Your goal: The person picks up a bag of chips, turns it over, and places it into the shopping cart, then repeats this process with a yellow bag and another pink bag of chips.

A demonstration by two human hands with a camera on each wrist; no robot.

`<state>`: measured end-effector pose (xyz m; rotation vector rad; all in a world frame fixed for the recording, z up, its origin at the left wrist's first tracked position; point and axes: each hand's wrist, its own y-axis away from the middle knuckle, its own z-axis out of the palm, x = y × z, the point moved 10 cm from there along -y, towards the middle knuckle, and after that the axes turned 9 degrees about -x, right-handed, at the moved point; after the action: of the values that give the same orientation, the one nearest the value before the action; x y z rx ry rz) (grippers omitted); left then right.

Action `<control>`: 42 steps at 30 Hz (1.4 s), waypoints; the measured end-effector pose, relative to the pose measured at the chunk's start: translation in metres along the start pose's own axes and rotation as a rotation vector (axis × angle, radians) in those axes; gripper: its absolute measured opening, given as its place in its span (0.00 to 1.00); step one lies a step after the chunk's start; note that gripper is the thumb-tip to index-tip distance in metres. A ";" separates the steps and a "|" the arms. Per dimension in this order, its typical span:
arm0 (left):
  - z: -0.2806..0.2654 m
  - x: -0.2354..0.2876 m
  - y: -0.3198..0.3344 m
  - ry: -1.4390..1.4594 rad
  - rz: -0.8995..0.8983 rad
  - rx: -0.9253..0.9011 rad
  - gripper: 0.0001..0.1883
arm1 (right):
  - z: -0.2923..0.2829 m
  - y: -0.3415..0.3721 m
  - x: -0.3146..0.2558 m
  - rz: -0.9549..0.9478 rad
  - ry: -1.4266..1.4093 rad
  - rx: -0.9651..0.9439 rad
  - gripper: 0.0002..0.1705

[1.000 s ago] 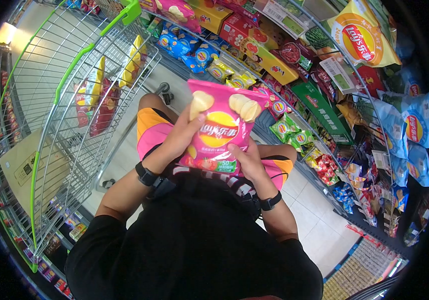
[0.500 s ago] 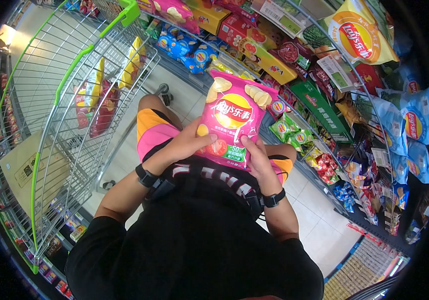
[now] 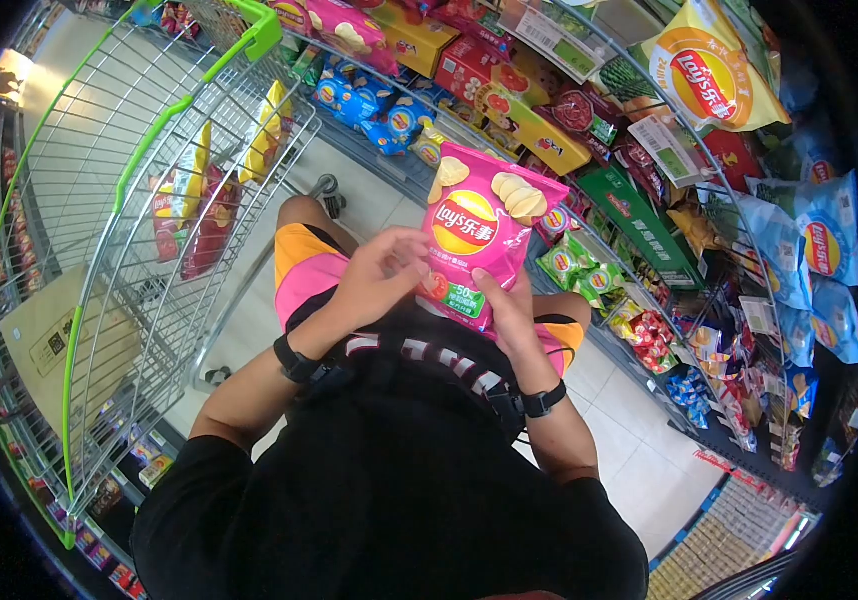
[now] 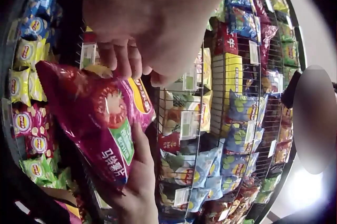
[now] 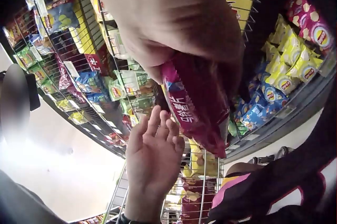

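Note:
A pink Lay's chip bag (image 3: pixel 464 235) is held up over the lap, its printed front towards the head camera. My right hand (image 3: pixel 511 315) grips its lower right side, thumb on the front; in the right wrist view that hand (image 5: pixel 179 18) covers one end of the bag (image 5: pixel 197 108). Just left of the bag is my left hand (image 3: pixel 384 272), its fingers loosely bent and holding nothing. The right wrist view shows the left palm (image 5: pixel 155 161) facing up, apart from the bag. Tomato pictures show on the bag (image 4: pixel 108 105) in the left wrist view.
A wire cart with a green-trimmed rim (image 3: pixel 137 150) stands at the left, holding yellow bags (image 3: pixel 267 130), red bags (image 3: pixel 211 225) and a cardboard piece (image 3: pixel 74 345). Shelves of snacks run along the right, with a green box (image 3: pixel 639 225) and blue bags (image 3: pixel 829 240).
My left hand has let go of the bag and moved slightly left of it. The bag has shifted right and tilted, staying in my right hand.

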<state>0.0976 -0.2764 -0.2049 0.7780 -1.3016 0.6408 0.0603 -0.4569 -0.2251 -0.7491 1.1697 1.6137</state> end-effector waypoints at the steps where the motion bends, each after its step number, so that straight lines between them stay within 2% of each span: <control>1: 0.006 0.009 0.000 0.010 0.030 0.004 0.24 | 0.002 0.000 -0.001 -0.003 0.015 -0.006 0.33; 4: 0.012 0.020 -0.001 -0.008 0.048 0.000 0.29 | 0.011 0.001 -0.004 -0.098 0.065 -0.034 0.34; 6: 0.009 0.023 0.000 -0.037 0.075 0.030 0.35 | 0.023 0.002 -0.008 -0.127 0.039 -0.160 0.41; 8: -0.001 0.006 -0.002 0.097 0.052 0.064 0.38 | 0.028 0.002 -0.010 -0.160 0.053 -0.260 0.45; 9: -0.006 0.002 -0.002 0.164 0.041 0.082 0.40 | 0.039 0.004 -0.011 -0.113 0.012 -0.366 0.48; 12: -0.011 0.011 -0.003 0.021 0.109 0.094 0.46 | 0.057 0.015 -0.015 -0.045 0.031 -0.500 0.48; 13: -0.013 0.009 -0.002 0.096 0.084 0.102 0.43 | 0.060 0.017 -0.016 -0.054 -0.002 -0.521 0.45; 16: -0.015 -0.004 0.002 0.273 -0.058 0.126 0.39 | 0.052 0.013 -0.021 -0.048 0.077 -0.500 0.38; 17: -0.013 -0.005 0.002 0.289 -0.063 0.104 0.38 | 0.039 0.006 -0.021 -0.064 0.109 -0.418 0.31; 19: -0.007 -0.006 0.004 0.321 -0.073 0.058 0.36 | 0.002 -0.003 -0.022 -0.097 0.090 -0.211 0.29; 21: 0.005 -0.006 0.006 0.292 -0.068 -0.087 0.37 | -0.016 -0.004 -0.029 -0.142 0.013 -0.054 0.29; 24: 0.027 0.004 0.010 0.308 -0.046 -0.308 0.39 | 0.003 0.009 -0.037 -0.176 -0.243 -0.229 0.31; 25: 0.034 0.009 0.010 0.314 -0.038 -0.371 0.39 | 0.005 0.014 -0.032 -0.155 -0.282 -0.253 0.34; 27: 0.046 0.010 0.012 0.309 -0.039 -0.465 0.40 | 0.003 0.017 -0.027 -0.139 -0.252 -0.217 0.32; 29: 0.041 0.008 0.008 0.292 -0.029 -0.380 0.42 | 0.001 0.014 -0.026 -0.120 -0.220 -0.144 0.29; 33: 0.028 0.012 0.008 0.207 0.007 -0.176 0.45 | 0.004 0.013 -0.029 -0.135 -0.057 -0.136 0.28; 35: 0.026 0.019 0.008 0.167 -0.011 -0.177 0.44 | 0.005 0.012 -0.026 -0.164 0.035 -0.186 0.29; 42: 0.025 0.020 0.010 0.166 -0.031 -0.124 0.40 | 0.020 0.015 -0.042 -0.213 0.053 -0.274 0.34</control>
<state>0.0783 -0.2908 -0.1817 0.6289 -1.1637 0.5810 0.0614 -0.4534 -0.1761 -1.0609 0.8802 1.5984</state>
